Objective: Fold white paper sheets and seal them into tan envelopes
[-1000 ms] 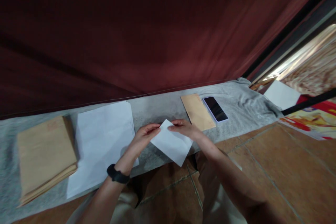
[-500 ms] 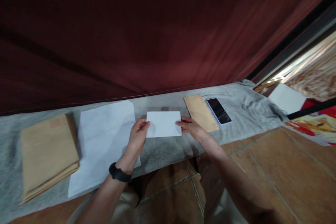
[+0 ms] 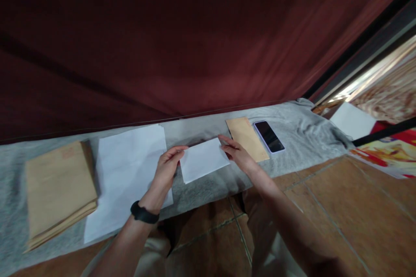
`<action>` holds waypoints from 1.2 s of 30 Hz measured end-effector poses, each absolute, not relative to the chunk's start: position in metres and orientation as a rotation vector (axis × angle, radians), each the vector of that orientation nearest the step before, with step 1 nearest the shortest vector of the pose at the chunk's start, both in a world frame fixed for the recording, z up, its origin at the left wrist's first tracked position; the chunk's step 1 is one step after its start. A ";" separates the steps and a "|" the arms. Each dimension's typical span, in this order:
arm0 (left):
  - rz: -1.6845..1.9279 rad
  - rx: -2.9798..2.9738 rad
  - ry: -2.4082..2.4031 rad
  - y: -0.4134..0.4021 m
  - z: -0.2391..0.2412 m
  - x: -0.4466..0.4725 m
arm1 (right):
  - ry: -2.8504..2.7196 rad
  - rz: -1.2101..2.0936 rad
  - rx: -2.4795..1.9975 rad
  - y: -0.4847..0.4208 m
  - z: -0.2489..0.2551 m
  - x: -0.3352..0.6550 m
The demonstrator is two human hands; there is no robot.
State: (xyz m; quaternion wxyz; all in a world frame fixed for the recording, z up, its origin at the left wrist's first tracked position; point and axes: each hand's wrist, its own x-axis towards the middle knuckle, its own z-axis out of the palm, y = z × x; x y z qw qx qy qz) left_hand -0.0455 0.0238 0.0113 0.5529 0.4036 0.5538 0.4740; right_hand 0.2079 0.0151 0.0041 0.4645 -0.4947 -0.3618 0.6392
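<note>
A folded sheet of white paper (image 3: 204, 161) is held between my hands over the grey cloth (image 3: 191, 127), its right end tilted up. My left hand (image 3: 167, 166) grips its left edge, thumb on top. At the right edge, my right hand (image 3: 236, 152) pinches the paper with thumb and fingers. Just left of my left hand lies a stack of larger white sheets (image 3: 130, 169). Close to my right hand rests a single brown envelope (image 3: 248, 136) on the cloth.
A pile of brown envelopes (image 3: 60, 186) lies at the far left, partly beside the white sheets. A phone (image 3: 269, 136) is right of the single envelope. Dark red fabric (image 3: 195, 52) hangs behind the cloth-covered surface. Tiled floor (image 3: 338, 212) and a colourful printed bag (image 3: 390, 153) are at the right.
The folded paper has turned from level to slanted, its left end lower and its right end higher. Both hands have shifted slightly with it and keep their hold.
</note>
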 end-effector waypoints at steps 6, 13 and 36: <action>1.074 0.724 1.288 0.025 0.012 -0.045 | -0.874 1.703 -0.983 0.015 0.008 0.207; 1.063 0.623 1.195 0.027 0.015 -0.047 | -0.852 1.605 -0.992 0.022 -0.001 0.206; 1.044 0.719 0.990 0.019 0.021 -0.041 | -1.030 1.393 -1.257 0.024 0.000 0.213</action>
